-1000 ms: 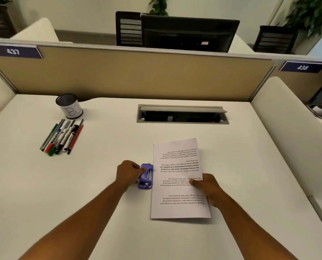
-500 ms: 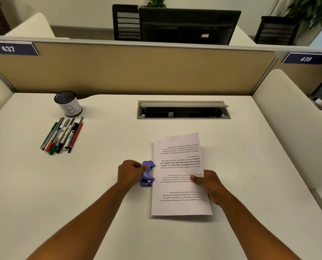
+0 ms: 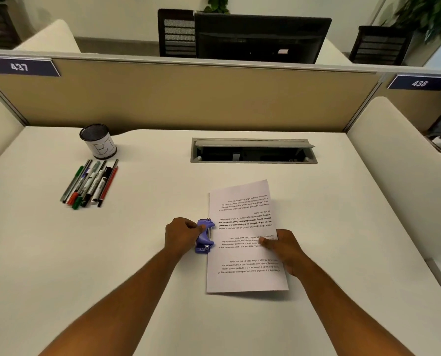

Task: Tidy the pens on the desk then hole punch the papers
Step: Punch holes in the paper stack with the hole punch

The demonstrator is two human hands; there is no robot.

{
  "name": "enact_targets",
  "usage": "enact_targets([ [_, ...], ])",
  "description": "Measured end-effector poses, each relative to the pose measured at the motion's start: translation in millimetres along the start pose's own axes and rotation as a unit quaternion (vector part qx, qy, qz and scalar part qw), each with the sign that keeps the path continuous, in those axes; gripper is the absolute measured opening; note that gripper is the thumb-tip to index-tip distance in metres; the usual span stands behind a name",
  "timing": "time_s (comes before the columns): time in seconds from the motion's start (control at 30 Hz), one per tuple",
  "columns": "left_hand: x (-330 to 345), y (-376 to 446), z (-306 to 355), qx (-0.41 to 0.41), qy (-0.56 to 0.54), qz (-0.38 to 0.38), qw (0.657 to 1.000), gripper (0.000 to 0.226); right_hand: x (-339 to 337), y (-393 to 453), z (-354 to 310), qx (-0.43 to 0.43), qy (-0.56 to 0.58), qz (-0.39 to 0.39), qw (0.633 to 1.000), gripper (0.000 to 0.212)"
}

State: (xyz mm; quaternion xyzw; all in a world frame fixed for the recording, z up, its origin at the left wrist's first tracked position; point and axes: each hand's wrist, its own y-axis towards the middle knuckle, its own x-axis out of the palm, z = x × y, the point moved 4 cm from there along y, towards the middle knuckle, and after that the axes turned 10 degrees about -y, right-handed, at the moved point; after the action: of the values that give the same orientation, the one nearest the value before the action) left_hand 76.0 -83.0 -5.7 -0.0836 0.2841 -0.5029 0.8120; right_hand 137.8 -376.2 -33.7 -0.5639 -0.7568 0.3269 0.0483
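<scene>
Basically left hand (image 3: 182, 236) grips purple punch (image 3: 204, 236) w/ thumb on top, lined up on papers (image 3: 245, 253) edge; right hand (image 3: 282, 246) pinches sheets so they don't slip on desk (image 3: 137, 253); pens (image 3: 89, 185) already tidied

Left hand (image 3: 182, 233) grips the purple hole punch (image 3: 204, 235) at the papers' (image 3: 245, 242) left edge. Right hand (image 3: 284, 249) pinches the papers' right edge. Pens (image 3: 91, 183) lie grouped beside a cup (image 3: 98, 145) on the surface (image 3: 60, 253).
</scene>
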Motion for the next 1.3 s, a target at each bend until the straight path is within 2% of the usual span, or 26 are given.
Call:
enact_targets([
  [0.47,1.3,-2.5,0.3,0.004,0.012,0.000,1.000,0.031,12.0,0.5,-3.7,0.005,0.018,-0.005,1.000,0.018],
  [0.8,0.1,4.2,-6.7,-0.071,-0.053,-0.019,0.996,0.029,13.8,3.6,-2.5,0.002,0.002,-0.007,1.000,0.018],
  [1.3,-2.5,6.0,-9.8,-0.065,-0.051,-0.008,0.997,0.022,16.0,6.2,0.0,0.006,0.008,-0.011,1.000,0.020],
])
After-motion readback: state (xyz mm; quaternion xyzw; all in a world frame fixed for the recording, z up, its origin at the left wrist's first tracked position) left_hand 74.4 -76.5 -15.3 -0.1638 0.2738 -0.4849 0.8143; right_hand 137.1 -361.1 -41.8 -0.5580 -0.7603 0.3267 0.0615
